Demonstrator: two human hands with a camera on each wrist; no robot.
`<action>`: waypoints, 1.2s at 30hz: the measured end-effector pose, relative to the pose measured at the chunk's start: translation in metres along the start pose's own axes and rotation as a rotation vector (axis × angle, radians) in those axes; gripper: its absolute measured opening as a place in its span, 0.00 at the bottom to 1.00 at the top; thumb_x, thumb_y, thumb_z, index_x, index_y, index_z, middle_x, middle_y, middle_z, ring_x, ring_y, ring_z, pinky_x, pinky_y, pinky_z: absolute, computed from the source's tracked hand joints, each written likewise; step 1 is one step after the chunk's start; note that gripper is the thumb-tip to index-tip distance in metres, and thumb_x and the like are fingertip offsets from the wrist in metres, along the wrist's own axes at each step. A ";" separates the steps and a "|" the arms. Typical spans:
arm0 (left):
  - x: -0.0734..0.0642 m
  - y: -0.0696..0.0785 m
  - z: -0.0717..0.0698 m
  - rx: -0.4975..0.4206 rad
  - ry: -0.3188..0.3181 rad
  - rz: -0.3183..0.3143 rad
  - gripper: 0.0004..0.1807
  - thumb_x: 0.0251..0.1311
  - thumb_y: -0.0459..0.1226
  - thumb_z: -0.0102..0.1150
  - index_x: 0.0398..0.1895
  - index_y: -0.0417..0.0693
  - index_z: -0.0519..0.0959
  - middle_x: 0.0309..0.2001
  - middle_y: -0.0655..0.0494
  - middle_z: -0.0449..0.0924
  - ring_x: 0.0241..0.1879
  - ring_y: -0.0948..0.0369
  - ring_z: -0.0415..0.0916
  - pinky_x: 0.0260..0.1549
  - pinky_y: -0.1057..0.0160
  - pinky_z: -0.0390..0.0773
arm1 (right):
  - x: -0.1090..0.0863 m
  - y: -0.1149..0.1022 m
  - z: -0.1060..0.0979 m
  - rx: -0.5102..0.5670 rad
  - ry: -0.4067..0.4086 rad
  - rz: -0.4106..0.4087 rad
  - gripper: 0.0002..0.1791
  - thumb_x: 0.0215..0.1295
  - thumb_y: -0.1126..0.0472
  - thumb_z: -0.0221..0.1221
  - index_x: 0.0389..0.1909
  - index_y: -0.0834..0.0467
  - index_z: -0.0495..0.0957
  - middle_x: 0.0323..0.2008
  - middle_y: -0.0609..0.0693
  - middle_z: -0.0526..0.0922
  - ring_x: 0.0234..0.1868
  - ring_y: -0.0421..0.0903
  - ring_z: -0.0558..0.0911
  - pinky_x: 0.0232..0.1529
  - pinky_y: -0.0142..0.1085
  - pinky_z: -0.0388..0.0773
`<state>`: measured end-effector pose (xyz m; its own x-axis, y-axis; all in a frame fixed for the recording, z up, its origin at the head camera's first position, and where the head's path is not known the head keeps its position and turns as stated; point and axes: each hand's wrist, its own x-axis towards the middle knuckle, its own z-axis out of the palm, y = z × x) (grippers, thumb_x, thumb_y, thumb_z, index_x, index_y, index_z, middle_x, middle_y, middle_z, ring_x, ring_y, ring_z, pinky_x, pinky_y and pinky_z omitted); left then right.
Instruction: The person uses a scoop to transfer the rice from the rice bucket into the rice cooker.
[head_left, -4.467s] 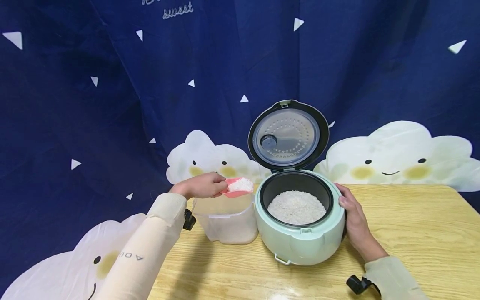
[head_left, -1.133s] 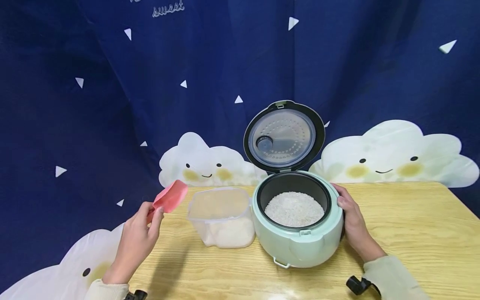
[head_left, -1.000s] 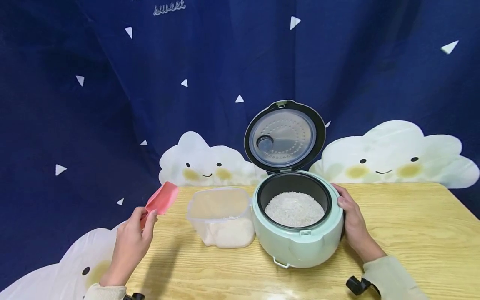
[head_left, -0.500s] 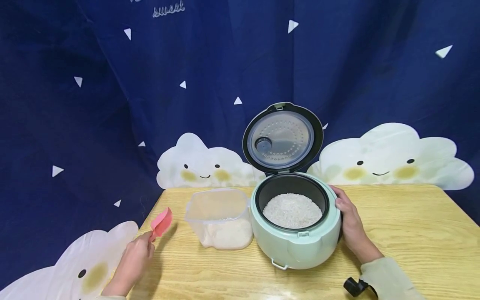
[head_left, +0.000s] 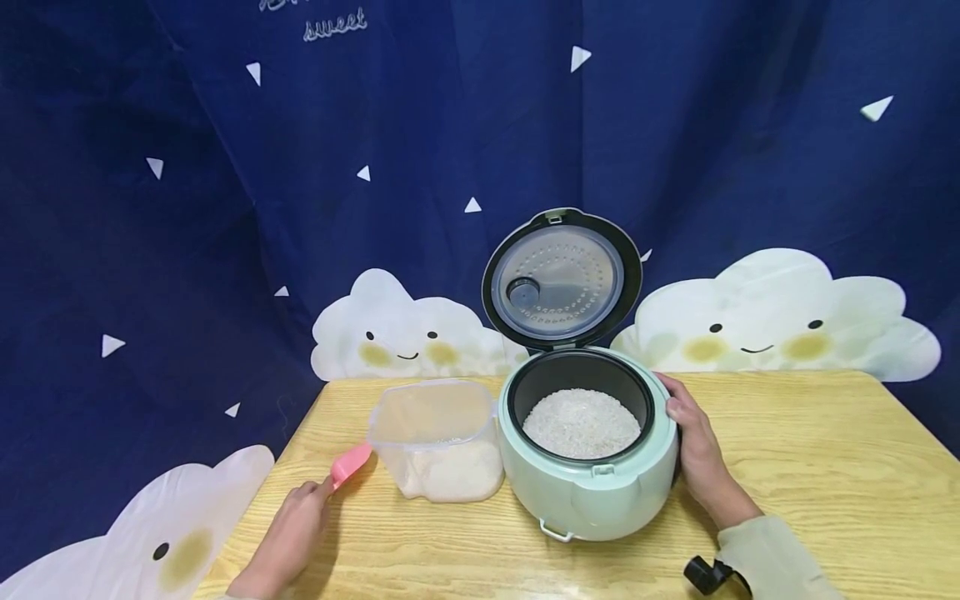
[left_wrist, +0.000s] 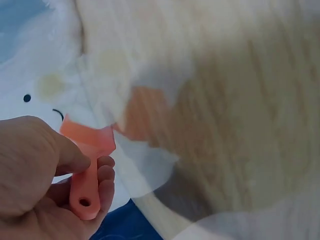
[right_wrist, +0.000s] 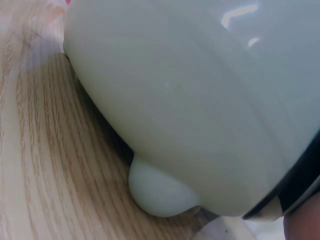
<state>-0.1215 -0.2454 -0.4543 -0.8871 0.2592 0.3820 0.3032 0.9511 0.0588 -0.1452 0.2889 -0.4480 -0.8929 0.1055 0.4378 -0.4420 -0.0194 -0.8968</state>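
Observation:
My left hand (head_left: 292,529) pinches a pink scoop (head_left: 350,464) by its handle, low over the table's left side. Its tip points at the clear plastic container (head_left: 450,483), which has white rice in its bottom. In the left wrist view, thumb and fingers close round the handle, and I see no rice in the scoop. Whether the scoop touches the table, I cannot tell. My right hand (head_left: 701,458) grips the right side of the mint-green rice cooker (head_left: 592,508), thumb near the rim, other fingers partly hidden. White rice (head_left: 581,423) lies in its dark pot.
The cooker's lid (head_left: 562,279) stands raised at the back. The container sits close against the cooker's left side. A wooden table (head_left: 810,483) bears both, and a dark blue curtain (head_left: 420,125) with clouds hangs behind.
Several seconds ago the scoop held rice above the container. My left hand has since moved left and down, and lately the scoop has swung to point right. My right hand has stayed at the cooker.

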 end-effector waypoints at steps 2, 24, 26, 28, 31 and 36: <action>-0.002 0.003 0.003 0.008 -0.007 0.020 0.17 0.54 0.21 0.59 0.49 0.33 0.82 0.31 0.47 0.81 0.29 0.52 0.77 0.32 0.52 0.80 | 0.001 0.000 0.000 -0.001 0.000 -0.001 0.28 0.78 0.55 0.36 0.70 0.61 0.68 0.62 0.32 0.78 0.65 0.29 0.73 0.65 0.20 0.61; -0.013 0.009 0.016 0.006 -0.070 -0.009 0.20 0.55 0.35 0.66 0.50 0.34 0.79 0.33 0.50 0.73 0.32 0.55 0.71 0.36 0.52 0.73 | -0.001 0.003 -0.006 -0.016 0.011 -0.005 0.28 0.79 0.55 0.35 0.71 0.62 0.68 0.62 0.32 0.78 0.65 0.28 0.73 0.65 0.19 0.61; -0.013 0.009 0.013 -0.012 -0.070 -0.041 0.23 0.56 0.36 0.67 0.54 0.34 0.78 0.37 0.46 0.77 0.36 0.52 0.74 0.38 0.50 0.77 | -0.001 0.002 -0.008 -0.017 0.010 -0.007 0.28 0.79 0.55 0.35 0.71 0.62 0.68 0.62 0.32 0.78 0.65 0.28 0.73 0.65 0.19 0.61; -0.012 0.008 0.010 -0.022 -0.020 -0.042 0.25 0.56 0.37 0.69 0.56 0.33 0.78 0.40 0.43 0.80 0.38 0.48 0.77 0.39 0.46 0.79 | -0.001 0.002 -0.009 -0.019 0.004 -0.006 0.28 0.79 0.55 0.35 0.71 0.63 0.68 0.62 0.31 0.78 0.65 0.28 0.73 0.66 0.19 0.61; -0.010 0.008 0.003 -0.058 0.119 -0.030 0.28 0.55 0.36 0.71 0.58 0.30 0.78 0.44 0.38 0.82 0.42 0.43 0.79 0.43 0.42 0.80 | -0.002 0.003 -0.010 -0.027 -0.005 0.006 0.28 0.80 0.55 0.35 0.72 0.63 0.67 0.63 0.30 0.77 0.66 0.27 0.72 0.66 0.18 0.61; -0.002 0.013 -0.012 -0.168 0.258 -0.042 0.29 0.57 0.35 0.70 0.62 0.34 0.76 0.51 0.39 0.81 0.52 0.41 0.76 0.50 0.45 0.74 | -0.002 0.003 -0.014 -0.038 -0.024 0.035 0.28 0.82 0.52 0.35 0.73 0.61 0.67 0.62 0.26 0.77 0.65 0.23 0.72 0.64 0.15 0.61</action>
<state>-0.1117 -0.2359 -0.4437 -0.7889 0.1490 0.5962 0.3410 0.9132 0.2230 -0.1440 0.3031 -0.4524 -0.9099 0.0815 0.4069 -0.4071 0.0148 -0.9133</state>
